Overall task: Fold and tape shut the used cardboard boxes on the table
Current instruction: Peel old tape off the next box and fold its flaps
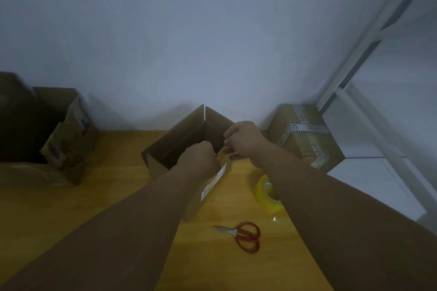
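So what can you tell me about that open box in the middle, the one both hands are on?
The open box is brown cardboard, standing on the yellow wooden table near the wall, one corner pointing away. Its top flaps stand up, so the dark inside shows. A white label runs along its near right side. The left hand and right hand both grip its near right rim with curled fingers.

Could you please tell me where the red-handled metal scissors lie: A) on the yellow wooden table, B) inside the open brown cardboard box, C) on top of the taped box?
A: the red-handled metal scissors lie flat on the yellow wooden table, apart from the open brown cardboard box.
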